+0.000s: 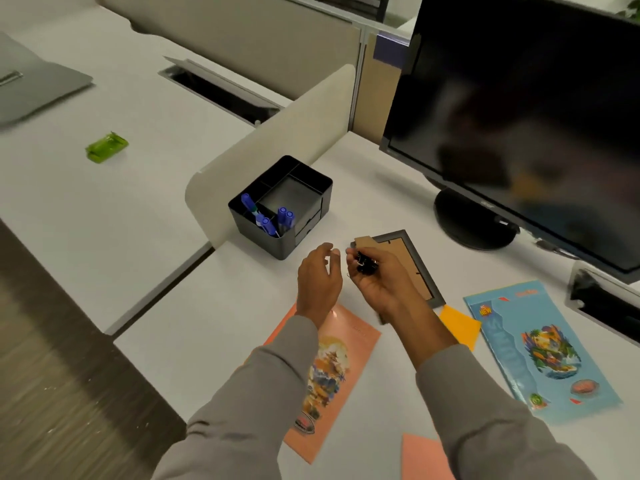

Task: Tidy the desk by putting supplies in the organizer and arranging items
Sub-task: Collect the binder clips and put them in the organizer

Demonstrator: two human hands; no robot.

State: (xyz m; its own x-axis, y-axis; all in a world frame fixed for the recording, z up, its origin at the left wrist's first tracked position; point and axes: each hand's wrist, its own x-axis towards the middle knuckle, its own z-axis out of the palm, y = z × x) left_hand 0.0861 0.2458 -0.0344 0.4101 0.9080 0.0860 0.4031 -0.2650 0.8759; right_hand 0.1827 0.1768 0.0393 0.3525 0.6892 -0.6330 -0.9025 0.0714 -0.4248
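A black desk organizer (304, 216) stands on the white desk against a low beige divider, with several blue-capped pens (265, 216) in its front compartments. Just in front of it, my right hand (375, 275) is shut on a small bunch of black binder clips (365, 263), held above the desk. My left hand (318, 277) hovers beside it, fingers apart and empty. A picture frame (417, 249) lies face down under my right hand. An orange booklet (332, 372) lies below my arms, and a blue booklet (540, 348) lies to the right.
A black monitor (519, 109) on a round stand fills the right back. An orange sticky note (462, 323) and a pink paper (424, 459) lie near the booklets. On the neighbouring desk sit a green object (106, 147) and a grey laptop (31, 88).
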